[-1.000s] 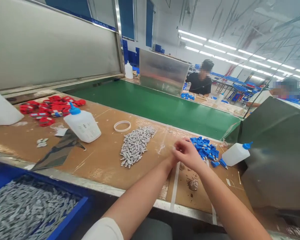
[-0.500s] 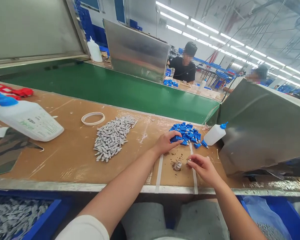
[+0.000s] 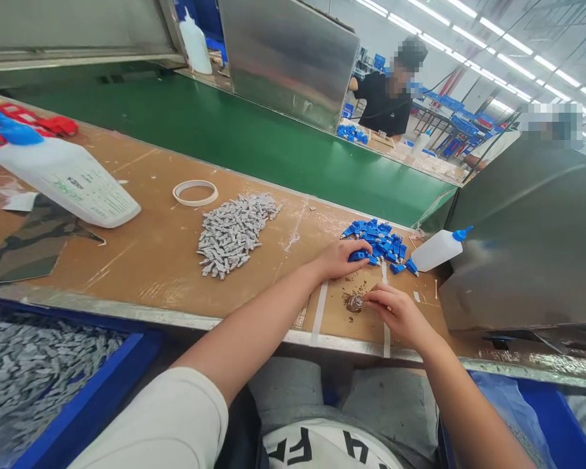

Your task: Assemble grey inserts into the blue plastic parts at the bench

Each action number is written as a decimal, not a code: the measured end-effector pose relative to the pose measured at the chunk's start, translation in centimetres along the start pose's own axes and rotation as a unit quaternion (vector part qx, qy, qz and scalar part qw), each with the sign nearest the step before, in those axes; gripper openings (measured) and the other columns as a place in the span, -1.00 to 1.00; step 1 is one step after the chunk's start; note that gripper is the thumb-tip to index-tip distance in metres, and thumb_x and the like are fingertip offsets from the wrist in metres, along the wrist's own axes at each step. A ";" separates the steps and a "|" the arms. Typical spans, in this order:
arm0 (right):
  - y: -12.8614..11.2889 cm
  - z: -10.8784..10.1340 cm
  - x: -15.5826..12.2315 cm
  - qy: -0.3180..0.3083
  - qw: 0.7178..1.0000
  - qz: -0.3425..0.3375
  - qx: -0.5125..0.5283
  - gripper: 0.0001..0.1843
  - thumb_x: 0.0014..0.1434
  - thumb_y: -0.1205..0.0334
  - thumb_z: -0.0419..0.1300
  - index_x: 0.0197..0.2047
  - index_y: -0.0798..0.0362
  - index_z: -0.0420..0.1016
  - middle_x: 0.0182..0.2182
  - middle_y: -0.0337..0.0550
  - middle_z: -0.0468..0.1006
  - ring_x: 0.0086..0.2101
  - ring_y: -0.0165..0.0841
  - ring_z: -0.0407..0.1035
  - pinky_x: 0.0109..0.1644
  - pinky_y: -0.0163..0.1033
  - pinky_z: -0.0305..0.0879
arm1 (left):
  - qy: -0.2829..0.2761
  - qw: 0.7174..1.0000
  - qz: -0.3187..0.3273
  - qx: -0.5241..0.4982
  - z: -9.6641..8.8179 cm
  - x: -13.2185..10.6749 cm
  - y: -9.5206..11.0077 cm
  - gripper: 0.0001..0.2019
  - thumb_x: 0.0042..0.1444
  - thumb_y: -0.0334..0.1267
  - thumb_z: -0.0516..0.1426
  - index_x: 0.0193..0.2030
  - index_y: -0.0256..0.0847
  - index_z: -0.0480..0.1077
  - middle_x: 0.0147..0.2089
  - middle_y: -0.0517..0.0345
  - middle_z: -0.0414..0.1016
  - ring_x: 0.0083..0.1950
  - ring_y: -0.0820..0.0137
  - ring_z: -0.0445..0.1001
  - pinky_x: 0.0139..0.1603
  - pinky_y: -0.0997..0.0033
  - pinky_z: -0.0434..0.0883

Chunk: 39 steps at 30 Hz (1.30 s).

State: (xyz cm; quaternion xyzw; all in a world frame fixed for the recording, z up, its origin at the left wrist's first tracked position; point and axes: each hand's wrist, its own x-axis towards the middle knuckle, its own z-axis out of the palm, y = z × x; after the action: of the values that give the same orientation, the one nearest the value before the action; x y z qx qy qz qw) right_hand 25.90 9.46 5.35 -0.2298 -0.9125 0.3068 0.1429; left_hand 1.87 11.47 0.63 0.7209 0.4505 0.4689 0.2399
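Note:
My left hand (image 3: pixel 339 260) is closed around a blue plastic part (image 3: pixel 359 255) at the near edge of a pile of blue parts (image 3: pixel 381 240). Some pieces in that pile have pale grey ends. My right hand (image 3: pixel 395 309) is pinched, fingertips touching or just beside a small round silvery-brown object (image 3: pixel 354 302) on the bench. Whatever lies between those fingertips is too small to make out. Dark wet-looking spots surround the round object, between two strips of white tape (image 3: pixel 320 312). A white squeeze bottle (image 3: pixel 437 251) with a blue nozzle leans right of the pile.
A heap of small grey parts (image 3: pixel 237 234) lies left of my hands, near a tape ring (image 3: pixel 195 193). A large white bottle (image 3: pixel 73 179) lies further left. Behind runs a green conveyor belt (image 3: pixel 254 143); a metal panel (image 3: pixel 527 247) stands right. Blue bins (image 3: pixel 141 352) sit below the bench.
My right hand has moved left, its fingertips now at the round object. The left hand stays by the blue pile with the blue part. The camera view has tilted downward and shifted left.

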 end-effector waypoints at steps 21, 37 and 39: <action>2.5 1.6 2.4 0.258 0.944 0.119 0.167 -0.69 0.29 -0.07 0.31 -0.11 0.00 0.58 -0.26 -0.13 0.63 -0.27 -0.27 0.58 -0.11 -0.14 0.56 | -0.070 0.973 -0.070 0.207 0.7 -0.5 0.4 -0.65 -0.02 -0.33 0.26 -0.06 0.04 0.56 -0.20 0.13 0.64 -0.15 0.11 0.59 -0.09 0.30 0.40; 3.9 2.7 4.4 0.193 0.965 0.143 0.106 -0.70 0.26 -0.02 0.26 -0.08 0.01 0.54 -0.28 -0.10 0.64 -0.28 -0.25 0.56 -0.15 -0.15 0.49 | -0.155 0.910 -0.057 0.380 0.8 -0.4 1.9 -0.75 0.16 -0.30 0.17 -0.01 -0.10 0.46 -0.18 -0.02 0.63 -0.17 0.07 0.62 -0.28 0.27 0.39; 4.0 2.1 4.8 0.164 0.967 0.153 0.119 -0.66 0.25 -0.07 0.26 -0.06 0.00 0.50 -0.34 -0.15 0.63 -0.32 -0.26 0.54 -0.19 -0.17 0.47 | -0.145 0.909 -0.057 0.386 0.7 -0.4 2.0 -0.73 0.16 -0.31 0.17 0.02 -0.11 0.45 -0.18 -0.02 0.63 -0.18 0.07 0.62 -0.30 0.28 0.37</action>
State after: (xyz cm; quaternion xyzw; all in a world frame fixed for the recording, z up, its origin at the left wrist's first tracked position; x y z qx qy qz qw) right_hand 22.25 13.71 1.80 -0.3953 -0.7876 0.3894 0.2679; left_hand 3.31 10.24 1.63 0.7903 0.5971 0.1336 0.0320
